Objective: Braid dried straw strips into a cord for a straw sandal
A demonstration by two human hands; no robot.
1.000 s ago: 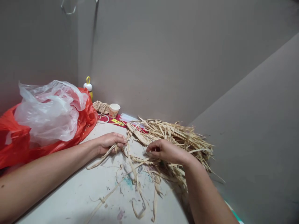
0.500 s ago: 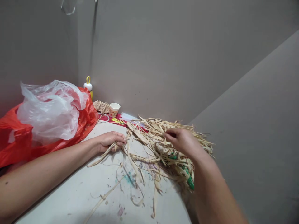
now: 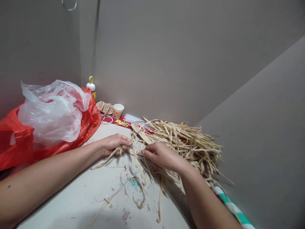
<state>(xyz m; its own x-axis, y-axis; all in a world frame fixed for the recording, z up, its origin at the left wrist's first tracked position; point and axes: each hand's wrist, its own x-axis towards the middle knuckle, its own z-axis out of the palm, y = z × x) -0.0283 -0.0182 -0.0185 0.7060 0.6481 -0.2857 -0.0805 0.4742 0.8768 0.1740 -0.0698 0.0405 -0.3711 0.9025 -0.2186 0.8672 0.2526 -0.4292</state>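
The left hand partly hides the straw strips it pinches.

White tbl, stained: straw pile R, loose strips ctr, red plastic bag L, red sheet @ back.

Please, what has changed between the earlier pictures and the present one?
The right hand moved out over the straw pile, then came back close to the left hand, seemingly pinching a strip. The left hand still pinches straw strips; the paper cup stayed put.
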